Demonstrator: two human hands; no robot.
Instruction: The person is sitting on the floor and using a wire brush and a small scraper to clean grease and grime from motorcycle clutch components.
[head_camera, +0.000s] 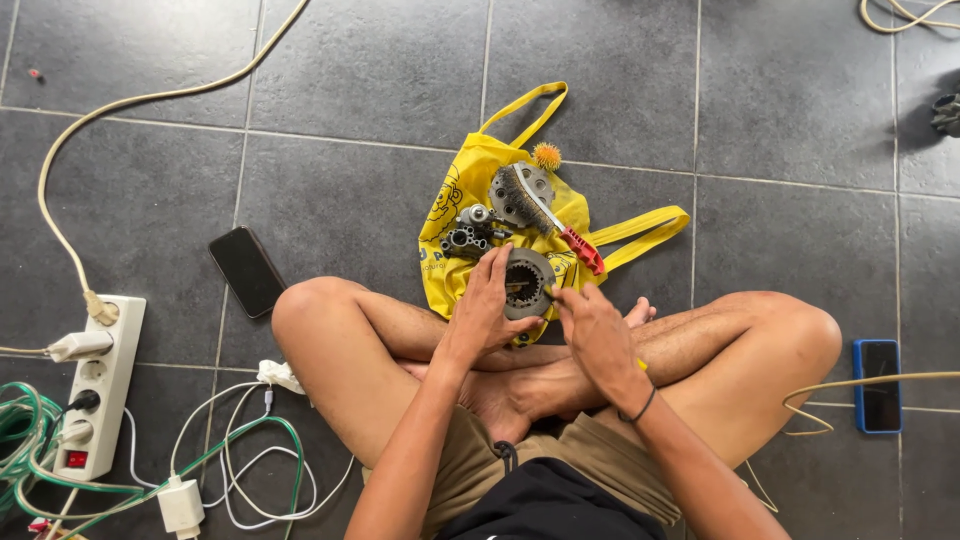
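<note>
**A:** Where are your hands just now?

**B:** You sit cross-legged on the grey tiled floor; your left hand is wrapped round the left edge of a round grey metal part with a toothed centre hole, its grip closed on that part; your right hand touches the part's right edge, fingers curled in, and whether it pinches something small there you cannot tell from this view.

**A:** And where does the part lie?

**B:** It sits at the near edge of a yellow bag spread flat on the floor, just in front of your crossed shins; farther back on the bag lies a second round metal piece with a wire brush with a red handle laid across it; a small grey housing with round openings lies to the left of them, and an orange spiky ball rests at the bag's far edge.

**A:** What else is around you?

**B:** A dark phone lies on the floor beside your left knee; a phone in a blue case lies by your right knee; a white power strip with plugs and tangled white and green cables is well off to your left.
</note>
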